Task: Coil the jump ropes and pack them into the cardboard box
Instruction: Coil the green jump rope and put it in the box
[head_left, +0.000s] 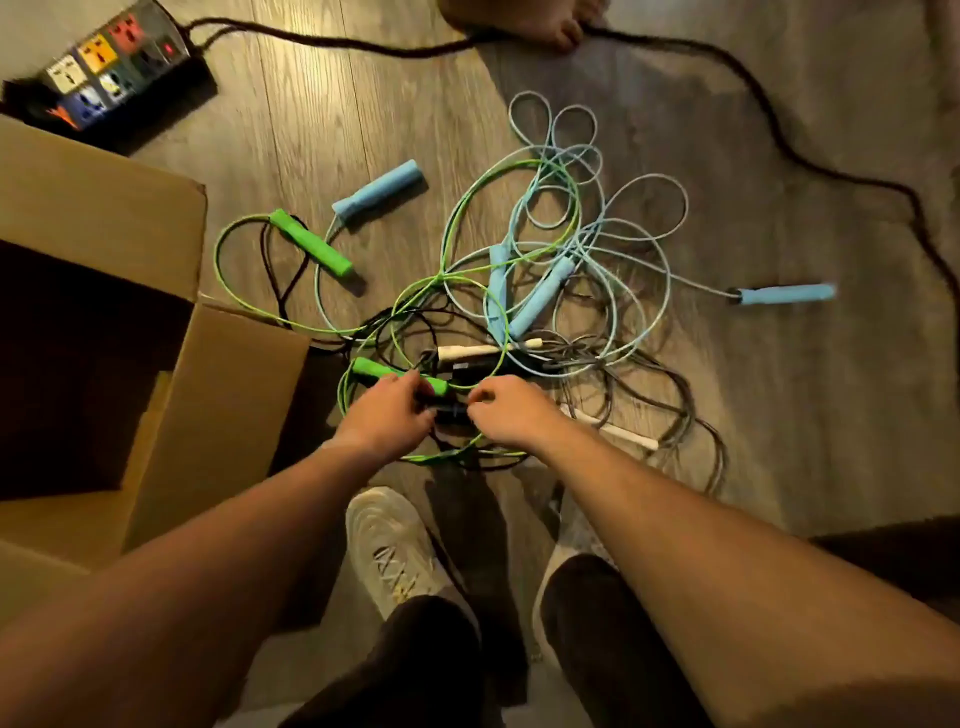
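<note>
Left hand and right hand curled on a black handle amid tangled jump ropes: one rope seemingly being singled out, untangling needed before coiling.

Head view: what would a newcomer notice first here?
A tangle of green, blue and dark jump ropes sprawls across the floor in the centre. The left hand and right hand meet at its near edge by a green handle. An open cardboard box waits on the left.

One head-worn wide-angle view looks steeply down from standing height onto the floor, past both outstretched forearms.
</note>
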